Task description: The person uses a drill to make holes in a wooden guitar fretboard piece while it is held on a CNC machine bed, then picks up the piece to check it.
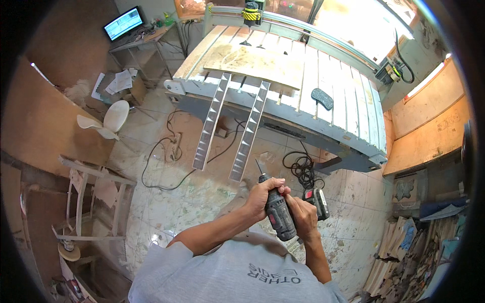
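A black and grey cordless drill (279, 217) is held in front of my chest, its long thin bit (259, 165) tilted away from me and up to the left. My left hand (263, 197) is closed round the front of the drill near the chuck. Wrapped round the handle, my right hand (303, 214) has the battery pack (319, 203) sticking out beyond it. Two long narrow strips with triangular cut-outs, a left one (212, 123) and a right one (250, 130), lean from the machine bed's edge toward me. The bit's tip is apart from both.
A CNC router table (348, 116) with a slotted bed bears a wooden board (252, 63) and a dark oval pad (322, 99). Cables (302, 169) and a power strip (176, 146) lie on the floor. A white chair (116, 117), wooden frame (93, 202) and scrap wood (399, 247) stand around.
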`<action>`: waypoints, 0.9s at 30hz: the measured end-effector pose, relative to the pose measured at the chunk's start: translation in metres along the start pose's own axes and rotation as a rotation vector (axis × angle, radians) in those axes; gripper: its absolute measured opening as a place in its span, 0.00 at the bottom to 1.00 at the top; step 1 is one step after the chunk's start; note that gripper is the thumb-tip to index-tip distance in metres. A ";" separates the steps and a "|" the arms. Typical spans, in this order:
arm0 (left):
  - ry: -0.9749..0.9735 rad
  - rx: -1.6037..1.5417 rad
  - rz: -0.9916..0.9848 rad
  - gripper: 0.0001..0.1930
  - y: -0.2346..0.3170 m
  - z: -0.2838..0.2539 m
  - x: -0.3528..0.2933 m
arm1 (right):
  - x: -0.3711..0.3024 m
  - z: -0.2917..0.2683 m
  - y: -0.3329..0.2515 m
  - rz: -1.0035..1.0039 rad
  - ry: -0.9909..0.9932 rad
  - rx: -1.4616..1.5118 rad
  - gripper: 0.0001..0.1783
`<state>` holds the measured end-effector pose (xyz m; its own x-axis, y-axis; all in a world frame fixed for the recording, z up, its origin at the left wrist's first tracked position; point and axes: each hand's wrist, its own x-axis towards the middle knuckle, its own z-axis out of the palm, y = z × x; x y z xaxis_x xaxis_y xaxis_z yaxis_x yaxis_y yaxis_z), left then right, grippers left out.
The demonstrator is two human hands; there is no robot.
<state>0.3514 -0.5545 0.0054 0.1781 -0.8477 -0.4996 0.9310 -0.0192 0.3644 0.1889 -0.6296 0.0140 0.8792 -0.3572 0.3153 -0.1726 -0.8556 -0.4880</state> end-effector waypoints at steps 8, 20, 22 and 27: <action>-0.055 -0.135 -0.089 0.10 0.047 0.035 0.128 | 0.089 -0.019 0.096 -0.004 -0.030 -0.071 0.33; 0.047 -0.224 0.138 0.12 0.103 0.084 0.235 | 0.205 -0.034 0.193 0.106 -0.091 0.302 0.31; 0.029 -0.171 0.223 0.12 0.110 0.087 0.256 | 0.216 -0.031 0.226 0.277 -0.185 0.502 0.30; -0.035 -0.261 0.443 0.20 0.126 0.099 0.297 | 0.261 -0.053 0.298 0.526 -0.414 0.826 0.28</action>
<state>0.4904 -0.8614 -0.0196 0.5667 -0.7619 -0.3136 0.8180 0.4746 0.3250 0.3438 -0.9974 -0.0060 0.8911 -0.3198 -0.3219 -0.3568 -0.0555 -0.9325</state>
